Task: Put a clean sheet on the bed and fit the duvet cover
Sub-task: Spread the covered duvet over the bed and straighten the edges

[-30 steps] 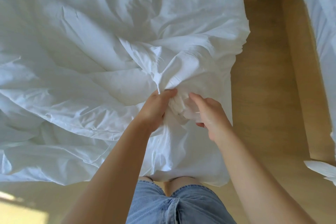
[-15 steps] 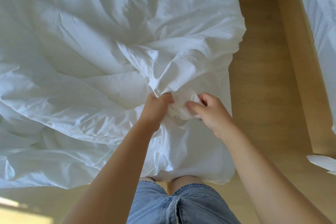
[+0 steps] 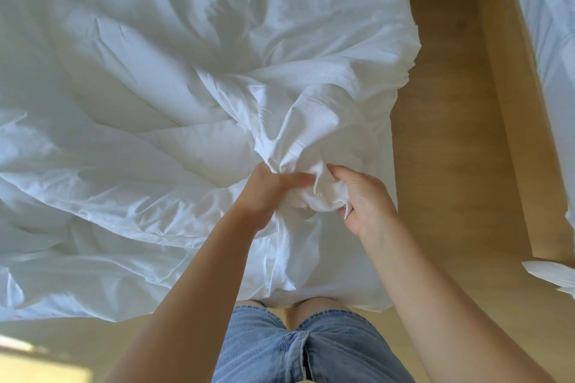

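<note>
Gripping deeper than before, both hands point(image 3: 270, 193) point(image 3: 365, 200) bunch the white duvet cover point(image 3: 155, 109).

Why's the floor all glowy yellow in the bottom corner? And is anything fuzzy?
Head view: bright light makes a washed-out patch on the floor at lower left; the white bedding is softly lit, with grey shadows in its folds; the left hand and right hand gripping it look only slightly soft.

Bare forearms point(image 3: 193, 283); light-blue denim shorts point(image 3: 311, 348).
</note>
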Tool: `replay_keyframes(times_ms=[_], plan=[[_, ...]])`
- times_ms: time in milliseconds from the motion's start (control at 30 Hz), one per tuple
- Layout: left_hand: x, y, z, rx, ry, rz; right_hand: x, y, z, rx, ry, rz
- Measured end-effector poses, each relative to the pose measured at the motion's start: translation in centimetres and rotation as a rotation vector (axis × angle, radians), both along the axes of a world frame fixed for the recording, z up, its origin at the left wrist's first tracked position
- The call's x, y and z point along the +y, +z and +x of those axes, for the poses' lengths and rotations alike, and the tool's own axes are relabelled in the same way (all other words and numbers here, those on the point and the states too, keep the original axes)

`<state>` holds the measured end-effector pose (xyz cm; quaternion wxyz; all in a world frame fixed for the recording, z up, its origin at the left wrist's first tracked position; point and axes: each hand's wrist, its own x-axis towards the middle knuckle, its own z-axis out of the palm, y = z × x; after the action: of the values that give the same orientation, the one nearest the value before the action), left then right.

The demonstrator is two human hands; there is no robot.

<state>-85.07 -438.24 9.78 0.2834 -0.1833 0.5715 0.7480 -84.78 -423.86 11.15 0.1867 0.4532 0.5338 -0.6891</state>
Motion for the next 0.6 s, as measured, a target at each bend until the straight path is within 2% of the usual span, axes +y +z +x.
replay_keyframes(times_ms=[100,167,233,300,367,467,600], plan=[[0.0,-0.1,0.0,-0.032,0.088,-0.132,-0.8,0.0,0.6,0.021,0.094,-0.031],[0.1,-0.2,0.3,0.002,0.118,-0.329,-1.0,-0.2,1.3,-0.015,0.156,-0.05],[-0.1,-0.5,0.6,0.102,0.042,-0.594,-1.0,-0.7,1.8,-0.026,0.16,-0.05],[-0.3,-1.0,1.0,0.159,-0.04,-0.757,-1.2,-1.3,2.3,-0.059,0.177,-0.01],[-0.7,-1.5,1.2,0.107,-0.061,-0.738,-1.5,-1.7,2.5,-0.109,0.228,0.024],[-1.3,-2.1,1.5,-0.001,-0.022,-0.589,-2.2,-1.9,2.1,-0.193,0.328,0.003],[-2.0,-2.0,1.6,-0.039,-0.006,-0.374,-2.8,-1.6,1.2,-0.23,0.436,-0.019]])
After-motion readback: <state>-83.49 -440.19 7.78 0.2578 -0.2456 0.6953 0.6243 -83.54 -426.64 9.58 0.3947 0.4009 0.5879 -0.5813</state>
